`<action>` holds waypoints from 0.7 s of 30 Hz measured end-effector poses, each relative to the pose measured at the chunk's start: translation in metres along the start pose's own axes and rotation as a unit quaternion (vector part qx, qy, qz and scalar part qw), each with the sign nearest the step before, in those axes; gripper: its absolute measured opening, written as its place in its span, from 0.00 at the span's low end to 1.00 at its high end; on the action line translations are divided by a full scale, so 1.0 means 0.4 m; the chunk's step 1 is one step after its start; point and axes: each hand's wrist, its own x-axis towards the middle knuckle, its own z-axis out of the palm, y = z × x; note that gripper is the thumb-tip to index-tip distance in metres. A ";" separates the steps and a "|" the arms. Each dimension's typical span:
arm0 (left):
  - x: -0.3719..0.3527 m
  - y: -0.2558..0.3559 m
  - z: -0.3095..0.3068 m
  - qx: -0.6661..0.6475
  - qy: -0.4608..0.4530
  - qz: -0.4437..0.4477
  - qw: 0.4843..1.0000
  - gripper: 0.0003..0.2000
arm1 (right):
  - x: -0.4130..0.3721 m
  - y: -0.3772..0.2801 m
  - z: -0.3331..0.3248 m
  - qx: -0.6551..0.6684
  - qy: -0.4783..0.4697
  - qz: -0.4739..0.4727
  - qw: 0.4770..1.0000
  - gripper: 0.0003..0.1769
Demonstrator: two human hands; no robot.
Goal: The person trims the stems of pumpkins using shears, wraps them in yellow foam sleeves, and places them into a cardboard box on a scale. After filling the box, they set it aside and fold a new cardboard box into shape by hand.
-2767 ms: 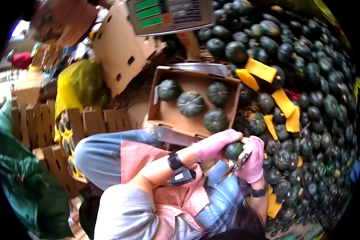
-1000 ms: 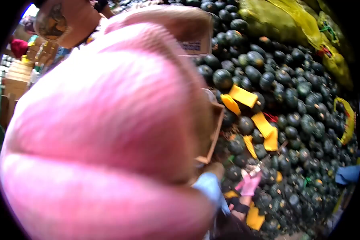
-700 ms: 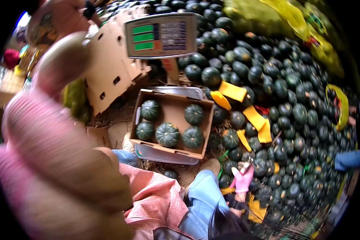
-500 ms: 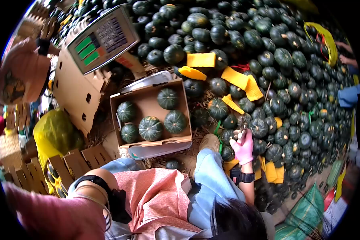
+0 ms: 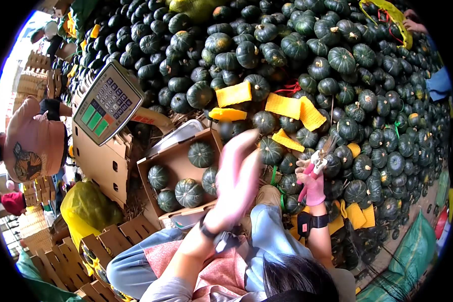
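Note:
My left hand [image 5: 236, 173], in a pink glove, is raised over the right side of an open cardboard box [image 5: 179, 143] and blurred by motion. Its fingers look stretched out and apart, with nothing seen in them. Inside the box lie several dark green pumpkins [image 5: 189, 192]; the hand partly covers one at the right. My right hand [image 5: 314, 189], also gloved in pink, is closed around red-handled pruning shears [image 5: 314, 166]. Beneath and around it are more pumpkins [image 5: 355, 191] of the pile. Yellow mesh sleeves [image 5: 288, 141] lie just beyond the shears.
A scale display [image 5: 108, 103] stands behind the box, which rests on a metal scale pan [image 5: 178, 136]. Cardboard stands at left beside a yellow sack [image 5: 90, 209]. Another person [image 5: 35, 138] is at far left; a co-worker's hand [image 5: 414, 22] shows at upper right.
My left hand has swung from the lower left to above the box. My right hand still holds the shears, now turned so the red handles show. The view has shifted.

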 end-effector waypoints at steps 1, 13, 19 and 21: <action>0.048 -0.064 0.101 -0.027 -0.074 -0.088 0.993 0.22 | 0.001 0.002 0.002 0.015 -0.013 -0.010 1.000 0.22; 0.161 -0.369 0.365 -0.292 -0.138 -0.446 0.835 0.26 | 0.009 -0.082 -0.026 -0.171 -0.024 -0.119 0.978 0.31; 0.038 -0.225 0.115 -0.814 -0.139 -0.344 0.448 0.32 | -0.015 -0.031 0.057 -0.374 -0.069 -0.173 0.908 0.34; -0.046 -0.239 0.004 -0.769 -0.042 -0.298 0.564 0.33 | -0.044 -0.047 0.101 -0.259 -0.108 -0.100 0.955 0.32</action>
